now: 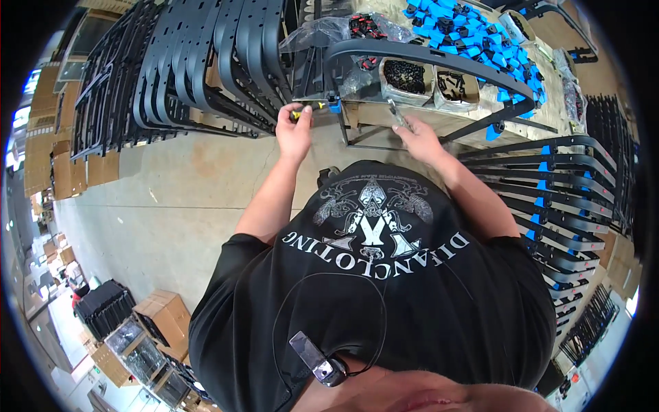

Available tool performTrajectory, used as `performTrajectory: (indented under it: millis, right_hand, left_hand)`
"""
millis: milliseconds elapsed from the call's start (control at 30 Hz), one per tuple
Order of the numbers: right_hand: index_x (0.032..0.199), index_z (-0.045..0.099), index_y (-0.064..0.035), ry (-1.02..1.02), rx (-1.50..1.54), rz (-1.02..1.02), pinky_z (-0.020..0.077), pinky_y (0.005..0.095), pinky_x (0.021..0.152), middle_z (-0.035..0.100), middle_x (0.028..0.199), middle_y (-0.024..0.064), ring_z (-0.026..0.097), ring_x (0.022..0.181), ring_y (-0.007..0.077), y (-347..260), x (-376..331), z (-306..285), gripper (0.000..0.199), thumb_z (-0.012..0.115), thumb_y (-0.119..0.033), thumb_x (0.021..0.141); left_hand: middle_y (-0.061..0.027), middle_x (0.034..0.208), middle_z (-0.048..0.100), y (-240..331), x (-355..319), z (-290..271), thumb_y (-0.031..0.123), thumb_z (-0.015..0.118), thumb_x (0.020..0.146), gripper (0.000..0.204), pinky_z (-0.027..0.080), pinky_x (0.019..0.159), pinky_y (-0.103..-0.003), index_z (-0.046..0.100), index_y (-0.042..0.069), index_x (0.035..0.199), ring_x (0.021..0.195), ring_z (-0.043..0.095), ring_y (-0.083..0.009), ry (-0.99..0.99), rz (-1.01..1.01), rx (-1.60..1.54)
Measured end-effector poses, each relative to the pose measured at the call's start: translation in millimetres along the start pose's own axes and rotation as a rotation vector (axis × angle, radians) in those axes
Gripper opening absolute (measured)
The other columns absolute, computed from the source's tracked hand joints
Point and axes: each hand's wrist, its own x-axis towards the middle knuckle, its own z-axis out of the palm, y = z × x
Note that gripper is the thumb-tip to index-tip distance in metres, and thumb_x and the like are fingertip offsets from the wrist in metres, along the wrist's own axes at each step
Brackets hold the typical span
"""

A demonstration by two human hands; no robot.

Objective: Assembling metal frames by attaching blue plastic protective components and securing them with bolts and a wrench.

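Observation:
My left hand [294,136] is closed around a black-and-yellow hand tool [295,115], whose exact kind is hard to make out. Just right of it, a small blue plastic piece [334,104] sits on the left leg of a bent black metal frame [429,52]. My right hand [420,142] grips a silver metal hand tool [399,116] that points up toward the bench; the fingers hide its lower part. The frame rests over the near edge of the workbench, its curved bar arching across in front of me.
On the wooden workbench [473,126] lie a heap of blue plastic pieces [480,48] and boxes of black fasteners [405,77] and black bolts [456,88]. Stacked black frames stand left [185,69] and right [563,206]. Cardboard boxes [163,319] sit on the floor behind.

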Motion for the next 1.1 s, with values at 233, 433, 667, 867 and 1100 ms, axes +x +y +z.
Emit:
performTrajectory:
  millis: [233,433,667,867,1100]
  right_hand:
    - [0.106,0.063,0.0000,-0.041,0.107,0.285,0.0461,0.0315,0.066,0.059,0.074,0.0039,0.054,0.070,0.0122,-10,-23,67,0.033,0.065,-0.032,0.098]
    - [0.097,0.062,-0.0005,0.071,0.053,0.271,0.0454,0.0339,0.066,0.059,0.073,0.0059,0.053,0.070,0.0142,-35,-48,87,0.032,0.065,-0.032,0.097]
    - [0.092,0.060,-0.0001,0.161,-0.039,0.389,0.0456,0.0353,0.064,0.059,0.071,0.0070,0.055,0.068,0.0157,-27,-67,98,0.035,0.066,-0.034,0.094]
    - [0.094,0.062,-0.0005,0.174,0.056,0.416,0.0460,0.0347,0.064,0.061,0.072,0.0068,0.055,0.067,0.0149,-23,-75,101,0.034,0.066,-0.034,0.095]
    - [0.094,0.062,-0.0004,0.107,0.123,0.331,0.0459,0.0337,0.064,0.061,0.072,0.0056,0.055,0.068,0.0142,4,-69,106,0.034,0.066,-0.034,0.094]
  left_hand:
    - [0.0016,0.072,0.054,-15,55,3,0.019,0.065,0.101,0.020,0.039,0.049,-0.024,0.051,0.006,0.108,0.058,0.047,-0.0060,-0.142,-0.139,-0.128]
    - [-0.0002,0.075,0.055,-22,61,-3,0.020,0.063,0.102,0.019,0.039,0.048,-0.025,0.050,0.008,0.107,0.058,0.048,-0.0077,-0.227,-0.250,-0.267]
    - [-0.0034,0.078,0.055,-12,66,0,0.019,0.062,0.102,0.021,0.040,0.050,-0.027,0.047,0.007,0.110,0.059,0.048,-0.0103,-0.315,-0.337,-0.348]
    - [-0.0031,0.077,0.052,-17,62,-4,0.018,0.061,0.102,0.019,0.038,0.050,-0.027,0.047,0.006,0.110,0.058,0.045,-0.0101,-0.284,-0.309,-0.359]
    - [-0.0037,0.078,0.053,-16,55,-4,0.016,0.060,0.102,0.019,0.040,0.051,-0.027,0.046,0.006,0.110,0.058,0.046,-0.0108,-0.262,-0.338,-0.295]
